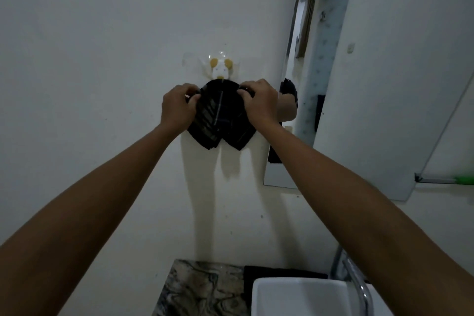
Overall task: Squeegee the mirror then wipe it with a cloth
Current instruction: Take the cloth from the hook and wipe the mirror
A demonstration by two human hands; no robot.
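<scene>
A dark cloth point(221, 118) hangs on the white wall below a small white and yellow hook point(220, 68). My left hand point(178, 108) pinches its upper left edge, and my right hand point(259, 102) pinches its upper right edge. The cloth droops in two folds between my hands. The mirror point(359, 100) hangs on the wall to the right, seen at a sharp angle. A squeegee point(446, 179) with a green handle lies at the far right edge, by the mirror's lower corner.
A white sink point(302, 297) with a chrome tap point(359, 287) sits at the bottom right. A marbled counter point(200, 287) lies left of it, with a dark cloth point(256, 273) at its back edge. The mirror reflects a doorway and curtain.
</scene>
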